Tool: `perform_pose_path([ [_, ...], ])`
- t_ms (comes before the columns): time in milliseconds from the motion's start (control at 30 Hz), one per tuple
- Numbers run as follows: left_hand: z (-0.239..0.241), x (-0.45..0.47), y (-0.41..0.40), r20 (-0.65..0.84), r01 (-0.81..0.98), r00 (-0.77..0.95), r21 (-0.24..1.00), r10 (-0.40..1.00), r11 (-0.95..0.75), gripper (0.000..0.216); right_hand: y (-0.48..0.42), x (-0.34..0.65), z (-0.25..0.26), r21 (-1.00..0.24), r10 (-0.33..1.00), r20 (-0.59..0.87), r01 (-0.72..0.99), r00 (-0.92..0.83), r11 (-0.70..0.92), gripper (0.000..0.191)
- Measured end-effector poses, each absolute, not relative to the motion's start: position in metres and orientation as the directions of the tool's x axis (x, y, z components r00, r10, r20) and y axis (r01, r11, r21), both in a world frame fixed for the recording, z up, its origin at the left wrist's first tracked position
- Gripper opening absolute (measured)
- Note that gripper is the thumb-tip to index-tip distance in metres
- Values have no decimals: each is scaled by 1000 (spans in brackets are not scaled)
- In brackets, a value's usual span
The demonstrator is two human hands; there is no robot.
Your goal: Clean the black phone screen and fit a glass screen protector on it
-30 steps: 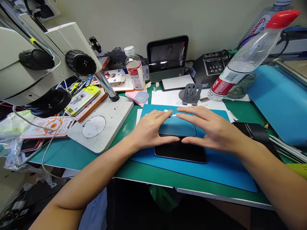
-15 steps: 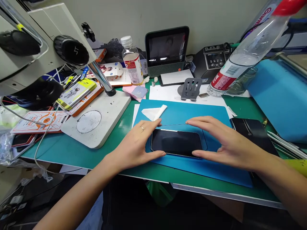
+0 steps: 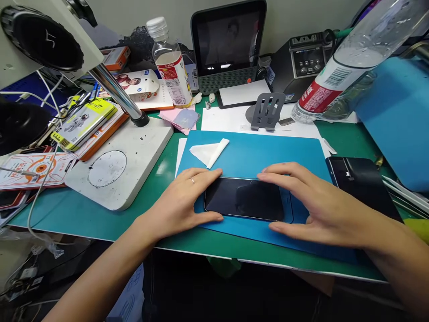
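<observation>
A black-screened phone [image 3: 243, 201] lies face up on a blue mat [image 3: 268, 147]. Over it is a clear sheet with a thin dark outline, like a glass screen protector [image 3: 288, 206], whose right end shows past the phone. My left hand [image 3: 177, 203] has its thumb and fingers at the long edges near the left end. At the right part, my right hand [image 3: 311, 205] spans the same edges between thumb and forefinger. Whether the sheet touches the screen I cannot tell. Behind the phone lies a folded white wipe [image 3: 210, 152].
Left stands a white microscope base [image 3: 134, 165] with its metal post [image 3: 117, 94]. Behind the mat are a grey phone stand [image 3: 267, 112], a drink bottle [image 3: 172, 67], a display [image 3: 229, 40] and a leaning water bottle [image 3: 338, 80]. A black flat item [image 3: 362, 188] lies right.
The view has moved closer and tilted. The clear sheet's outline now sits nearer to the phone's edges, overhanging mainly at the right. Both hands keep their grasp on it.
</observation>
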State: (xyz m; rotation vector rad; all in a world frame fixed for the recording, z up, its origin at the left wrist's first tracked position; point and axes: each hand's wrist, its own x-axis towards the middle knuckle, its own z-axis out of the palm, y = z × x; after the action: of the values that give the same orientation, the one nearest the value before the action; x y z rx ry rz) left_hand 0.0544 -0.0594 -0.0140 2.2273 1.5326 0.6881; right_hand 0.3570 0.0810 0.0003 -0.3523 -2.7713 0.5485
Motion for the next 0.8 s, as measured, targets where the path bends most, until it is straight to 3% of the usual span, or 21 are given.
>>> perform_pose_path([
  [333, -13, 42, -63, 190, 781, 312, 507, 931, -365, 88, 85, 361, -7, -377, 306, 229, 205, -924, 903, 73],
  [800, -9, 35, -59, 169, 732, 306, 587, 937, -345, 76, 90, 357, -9, -408, 325, 203, 222, -923, 886, 76],
])
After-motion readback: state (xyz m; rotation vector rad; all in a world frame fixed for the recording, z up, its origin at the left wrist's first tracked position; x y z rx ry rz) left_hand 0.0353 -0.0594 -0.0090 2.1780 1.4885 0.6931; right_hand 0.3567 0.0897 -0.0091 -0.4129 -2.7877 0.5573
